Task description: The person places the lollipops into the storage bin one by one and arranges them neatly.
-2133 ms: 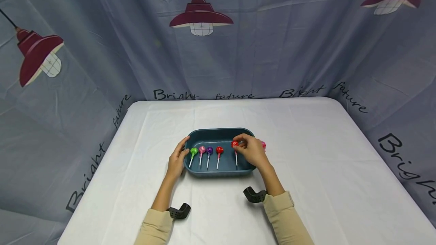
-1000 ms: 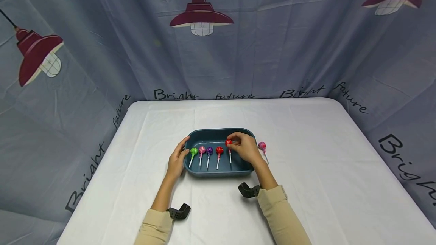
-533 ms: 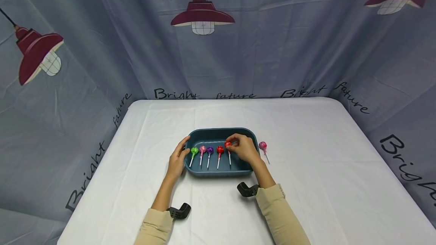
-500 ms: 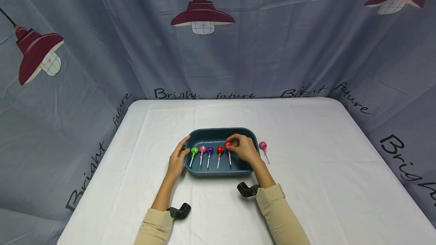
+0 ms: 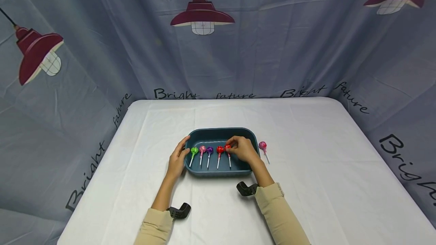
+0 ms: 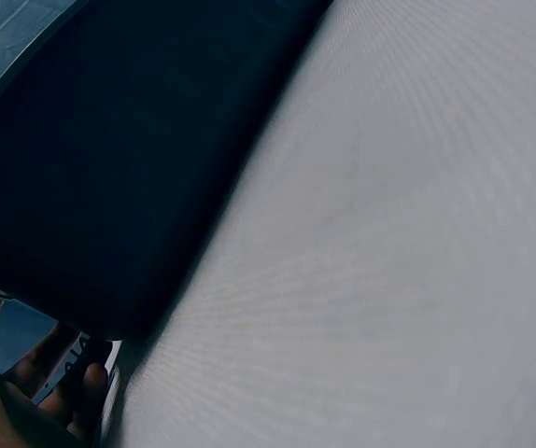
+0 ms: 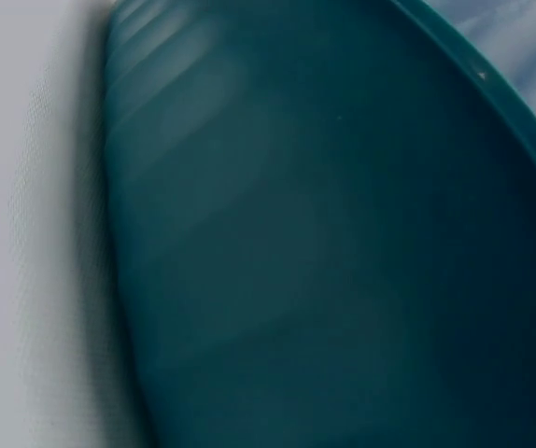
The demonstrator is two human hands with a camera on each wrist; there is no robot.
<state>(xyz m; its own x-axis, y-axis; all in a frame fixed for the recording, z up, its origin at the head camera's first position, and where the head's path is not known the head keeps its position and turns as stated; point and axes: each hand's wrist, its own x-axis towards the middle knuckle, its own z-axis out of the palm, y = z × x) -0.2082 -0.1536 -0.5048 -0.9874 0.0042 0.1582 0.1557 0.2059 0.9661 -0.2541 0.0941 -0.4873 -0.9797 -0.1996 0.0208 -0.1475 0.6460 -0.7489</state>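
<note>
A dark teal tray [image 5: 218, 174] holds a row of upright-headed lollipops, sticks toward the near side. From the left they are a green lollipop [image 5: 194, 150], a pink lollipop [image 5: 202, 149], a purple lollipop [image 5: 210, 149] and a red lollipop [image 5: 220, 149]. At the row's right end, my right hand [image 5: 242, 149] pinches a second red lollipop [image 5: 229, 157] by its head, close beside the first red one. My left hand [image 5: 177, 158] holds the tray's left end, thumb at the rim. Its fingers [image 6: 91, 397] show against the tray's end in the left wrist view.
Just right of the tray, another pink lollipop [image 5: 262, 145] lies on the white-covered table [image 5: 306, 184]. A grey-blue curtain [image 5: 272, 56] with printed lamps hangs behind and at both sides. Black wrist cameras sit on both forearms.
My right hand has moved left along the tray with the red lollipop and lowered slightly beside the other red one. The pink lollipop outside has come into fuller view. My left hand stays put.
</note>
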